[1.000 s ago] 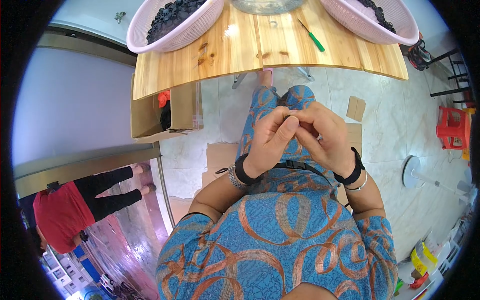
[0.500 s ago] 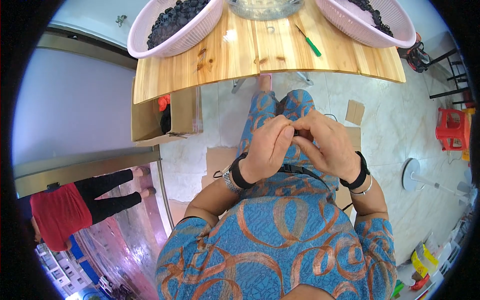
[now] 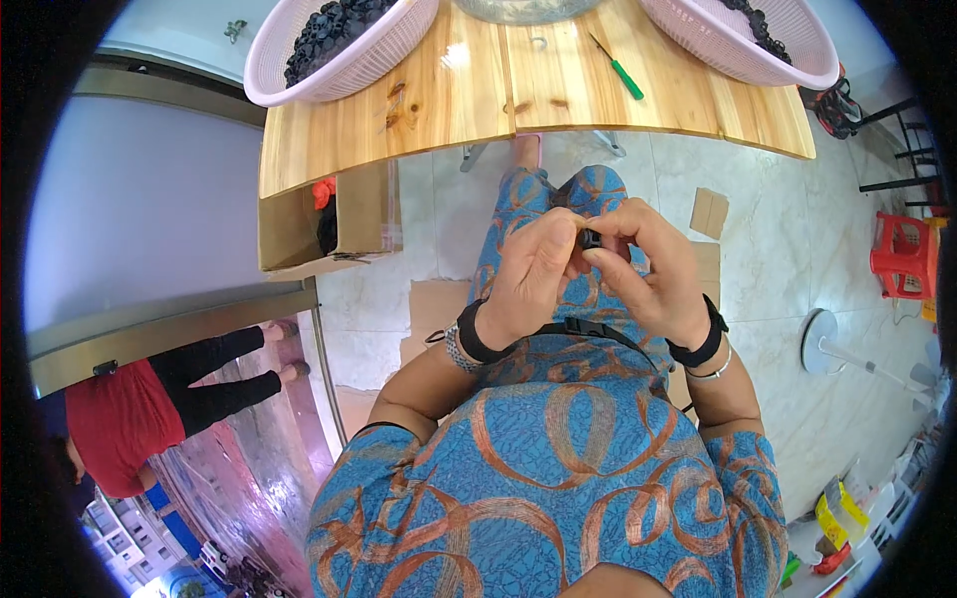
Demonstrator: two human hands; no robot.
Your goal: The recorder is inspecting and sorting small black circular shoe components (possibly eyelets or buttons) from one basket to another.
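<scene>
"What is the grip doing?"
"The right hand (image 3: 653, 269) pinches a small black piece (image 3: 590, 239) between thumb and forefinger, over the lap (image 3: 588, 296). The left hand (image 3: 535, 274) meets it, fingers bunched; I can't tell whether they pinch it too."
"Which step is this?"
"Close fingertip work on one piece, I judge; the next move calls for a steady pinch."
"Farther out?"
"A wooden bench (image 3: 469, 105) bears a green-handled tool (image 3: 626, 80) between a left basket (image 3: 364, 75) and a right basket (image 3: 718, 55), both pink, holding black parts (image 3: 334, 40)."
"What's unclear?"
"Fingers cover much of the piece, so its shape is uncertain. The top edge cuts off both baskets and a clear bowl (image 3: 518, 10)."
</scene>
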